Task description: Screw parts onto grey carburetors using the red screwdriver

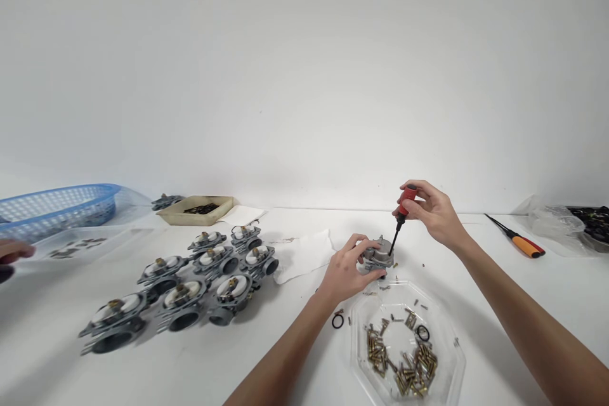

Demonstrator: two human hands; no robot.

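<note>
A long white table (476,279) runs across the view, with a white wall behind it. On its left, a dozen or so grey carburetors (185,279) sit close together in rows, and a blue plastic basket (57,212) stands beyond them. A beige tray (196,209) holding dark small parts sits against the wall, and a white cloth (302,255) lies crumpled just beside the carburetors. At the far left edge, another person's hand (14,252) reaches in, near a clear tray of small grey parts (78,245).

In the middle, the person's left hand (345,269) is clenched around a single carburetor (379,255), its fingers curled over the body, holding it just above the table. The right hand (428,212) grasps a red-handled screwdriver (406,198) between thumb and fingers, upright and slightly tilted, its black shaft reaching down to the top of that carburetor.

Below the hands lies a clear eight-sided tray (354,346) full of brass jets (378,349). A black rubber ring (337,321) lies just outside it. To the right lies an orange-handled screwdriver (526,245). No writing is readable on anything.
</note>
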